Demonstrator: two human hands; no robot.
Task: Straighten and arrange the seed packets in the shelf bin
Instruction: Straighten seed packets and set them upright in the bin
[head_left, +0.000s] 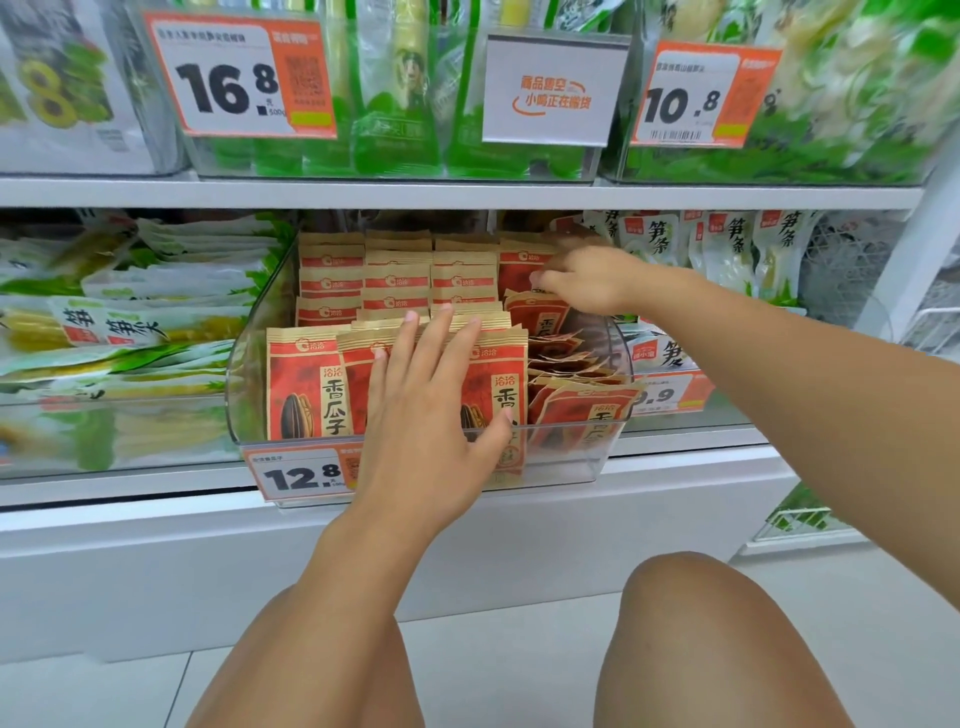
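Packets (306, 384) fill the clear bin (244, 395) at the middle of the frame: neat upright rows on its left and centre, a slumped, tilted heap in its right column. Your left hand (431, 415) lies flat on the front row, fingers (451, 332) straight and spread, thumb down over the bin's front lip. Your right hand (587, 280), further back and to the right, has its fingers curled; it looks to be pinching the top edge of a rear packet (522, 270), though motion blur hides the contact. These paper-faced pouches look light and pliable, likely to crease or slide against each other. Take each by its flat sealed top edge, or square a stack between both palms. The fallen ones (582, 415) at lower right need lifting upright first.
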